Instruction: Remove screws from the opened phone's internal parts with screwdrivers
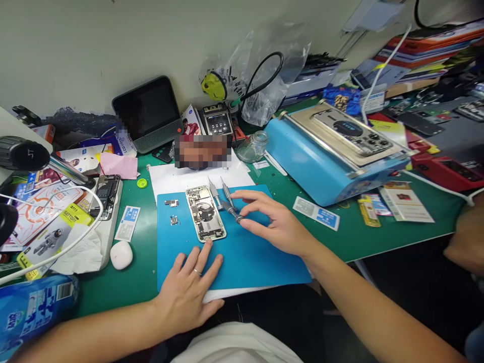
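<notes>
An opened phone (pixel 206 214) with its inner parts exposed lies on a blue mat (pixel 245 262). Resting flat on the mat, my left hand (pixel 189 282) has its fingers spread, one fingertip at the phone's lower edge. My right hand (pixel 276 222) is right of the phone, thumb and fingers pinching the end of a dark screwdriver (pixel 231 210). Two more silver screwdrivers, one on the left (pixel 214 192) and one on the right (pixel 227 190), lie beside the phone's upper right. Left of the phone sit a small circuit board (pixel 172 203) and a smaller part (pixel 174 220).
A blue machine (pixel 302 156) carrying a phone back (pixel 351 132) stands at the right rear. A glass jar (pixel 253 147) is behind the mat. A white earbud case (pixel 121 255) and another opened phone (pixel 104 196) lie left. Another person's hand (pixel 467 237) shows at far right.
</notes>
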A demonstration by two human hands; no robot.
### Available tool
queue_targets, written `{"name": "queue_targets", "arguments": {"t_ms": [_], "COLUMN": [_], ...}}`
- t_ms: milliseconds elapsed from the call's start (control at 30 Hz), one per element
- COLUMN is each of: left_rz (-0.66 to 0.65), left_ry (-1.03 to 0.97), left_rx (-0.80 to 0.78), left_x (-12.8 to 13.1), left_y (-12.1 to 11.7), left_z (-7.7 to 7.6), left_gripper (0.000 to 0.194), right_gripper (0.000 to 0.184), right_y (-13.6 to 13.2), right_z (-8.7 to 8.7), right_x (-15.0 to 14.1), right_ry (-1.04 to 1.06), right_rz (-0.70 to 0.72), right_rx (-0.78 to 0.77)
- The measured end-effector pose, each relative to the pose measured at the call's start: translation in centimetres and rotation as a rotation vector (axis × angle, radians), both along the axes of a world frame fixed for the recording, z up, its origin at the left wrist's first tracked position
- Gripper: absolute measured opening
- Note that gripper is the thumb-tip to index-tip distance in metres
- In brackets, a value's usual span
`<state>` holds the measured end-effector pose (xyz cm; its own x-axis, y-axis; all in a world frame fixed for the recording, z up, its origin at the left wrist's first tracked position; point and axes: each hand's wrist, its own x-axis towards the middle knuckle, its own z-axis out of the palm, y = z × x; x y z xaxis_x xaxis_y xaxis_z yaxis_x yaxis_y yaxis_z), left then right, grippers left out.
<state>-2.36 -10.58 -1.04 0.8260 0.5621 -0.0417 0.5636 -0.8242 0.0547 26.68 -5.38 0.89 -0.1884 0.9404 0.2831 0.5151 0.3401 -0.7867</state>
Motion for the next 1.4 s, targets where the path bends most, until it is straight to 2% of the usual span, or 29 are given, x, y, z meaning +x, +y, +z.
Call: {"name": "queue_targets", "arguments": {"t_ms": [100, 233, 433, 567, 733, 933, 1133, 1400], "left_rz": [0.0, -0.007, -0.01, -0.007, 0.0, -0.008, -0.016, -0.034], "left_ry": [0.002, 0.0, -0.007, -0.004, -0.006, -0.013, -0.025, -0.026], "left_rx": [-0.003, -0.001, 0.007, 0.011, 0.003, 0.012, 0.026, 0.03], "left_x": [0.0, 0.0, 0.0, 0.0, -0.1, 0.0, 0.0, -0.1], "left_y": [0.0, 0.1, 0.2, 0.1, 0.1, 0.2, 0.3, 0.3], "left_z": [0.0, 0.0, 0.1, 0.1, 0.1, 0.2, 0.2, 0.2], "left_gripper": [0.078, 0.078, 0.077, 0.076, 0.078, 0.077, 0.077, 0.076], "right_gripper": [0.019, 0.027, 0.029, 0.023, 0.028, 0.022, 0.019, 0.019], "right_y": [-1.1, -1.9, -1.2, -0.8, -1.1, -1.6, -1.4, -1.4], "right_z": [0.1, -0.3, -0.9, -1.2, -1.3, -1.7, -1.4, -1.0], "right_x": [0.5, 1.0, 0.7, -0.2, -1.0, -0.6, -0.4, -0.5], "right_ry": [0.257, 0.535, 0.656, 0.628, 0.456, 0.198, 0.133, 0.113], "right_rz": [0.035, 0.011, -0.047, -0.116, -0.177, -0.106, -0.023, -0.009], "right_rx": [-0.104, -0.238, -0.246, -0.167, -0.024, 0.089, 0.244, 0.308]}}
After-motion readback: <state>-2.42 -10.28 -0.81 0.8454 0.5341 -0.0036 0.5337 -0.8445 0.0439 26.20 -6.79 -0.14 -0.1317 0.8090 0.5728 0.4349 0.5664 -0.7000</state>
